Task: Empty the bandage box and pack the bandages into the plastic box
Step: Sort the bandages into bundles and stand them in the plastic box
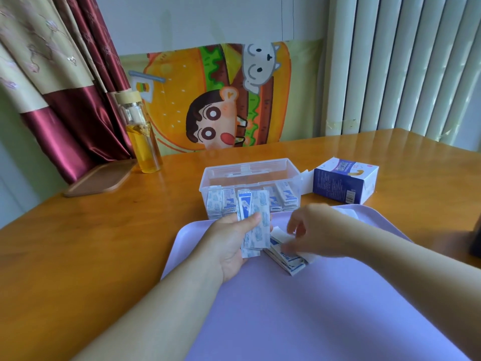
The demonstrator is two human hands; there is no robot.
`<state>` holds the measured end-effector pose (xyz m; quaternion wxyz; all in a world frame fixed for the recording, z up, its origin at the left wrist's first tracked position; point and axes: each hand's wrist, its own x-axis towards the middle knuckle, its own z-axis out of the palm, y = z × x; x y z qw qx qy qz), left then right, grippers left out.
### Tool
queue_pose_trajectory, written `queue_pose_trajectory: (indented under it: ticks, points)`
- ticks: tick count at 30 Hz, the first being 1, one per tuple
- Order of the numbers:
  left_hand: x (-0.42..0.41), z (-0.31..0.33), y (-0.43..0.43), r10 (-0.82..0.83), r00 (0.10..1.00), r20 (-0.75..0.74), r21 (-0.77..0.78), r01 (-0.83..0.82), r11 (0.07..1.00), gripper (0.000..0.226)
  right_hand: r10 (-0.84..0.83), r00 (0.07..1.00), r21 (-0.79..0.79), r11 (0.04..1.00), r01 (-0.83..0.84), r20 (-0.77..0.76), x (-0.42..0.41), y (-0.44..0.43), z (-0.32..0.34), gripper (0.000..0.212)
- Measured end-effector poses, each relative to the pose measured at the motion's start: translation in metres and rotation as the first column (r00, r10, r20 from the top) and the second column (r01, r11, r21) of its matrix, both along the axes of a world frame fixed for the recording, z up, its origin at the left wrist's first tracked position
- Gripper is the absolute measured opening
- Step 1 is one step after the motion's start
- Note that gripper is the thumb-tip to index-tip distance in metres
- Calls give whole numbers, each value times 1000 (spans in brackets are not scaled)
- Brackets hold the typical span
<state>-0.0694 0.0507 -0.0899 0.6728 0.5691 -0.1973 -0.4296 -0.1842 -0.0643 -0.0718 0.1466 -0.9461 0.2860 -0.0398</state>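
The clear plastic box (226, 178) holds bandages (289, 198) standing up. The blue and white bandage box (345, 182) lies just beside it.

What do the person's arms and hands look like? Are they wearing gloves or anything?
No gloves. The left arm and right arm are bare to the picture's edge, with no sleeves showing. The left hand and right hand are bare too: I see no watch, bracelet or ring. The right hand is a bit blurry, so something tiny there could be missed.
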Motion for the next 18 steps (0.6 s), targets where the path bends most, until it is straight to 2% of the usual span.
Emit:
queue_pose_trajectory:
  ticks: [1, 3, 8, 14, 18]
  points:
    - [1, 0, 1, 6, 1000, 2, 14, -6, 1000, 11, 4, 998, 29, 1000, -2, -70, 0, 0, -3, 36]
    - [2, -2, 0, 25, 1000, -1, 33, -25, 999, 10, -1, 996, 68, 998, 7, -94, 0, 0, -4, 39]
    - [4, -5, 2, 37, 999, -23, 63, -35, 997, 15, -15, 1000, 90, 996, 17, -21, 4, -6, 0, 26]
    - [8, -6, 3, 53, 996, -73, 39, -50, 998, 19, -51, 996, 18, 999, 50, 75, -6, -11, 12, 13]
    - [9, -3, 3, 108, 987, -118, 29, -105, 994, 21, -6, 996, -22, 1000, 8, 89, -12, -4, 8, 10]
